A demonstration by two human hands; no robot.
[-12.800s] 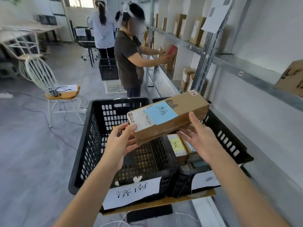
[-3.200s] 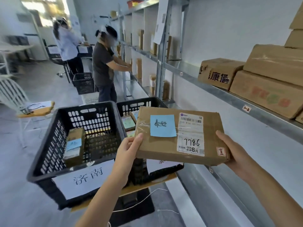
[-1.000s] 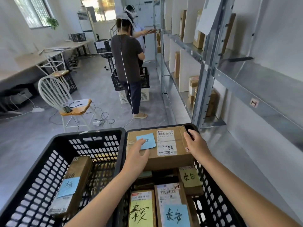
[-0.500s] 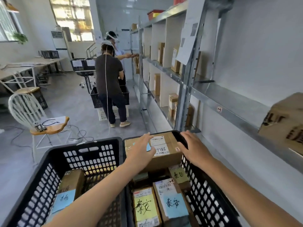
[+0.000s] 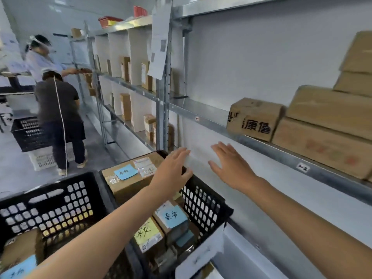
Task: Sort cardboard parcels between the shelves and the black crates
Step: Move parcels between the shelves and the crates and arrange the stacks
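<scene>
My left hand is held out over the far end of the right black crate. My right hand is held out beside it, in front of the white wall under the shelf. All my fingers are straight and spread, and they hold nothing. The big brown parcel lies flat in the far end of that crate, on top of other things. It has a blue note and a white label on top.

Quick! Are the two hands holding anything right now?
Left hand: open, fingers straight, holding nothing.
Right hand: open, fingers spread, holding nothing.
</scene>
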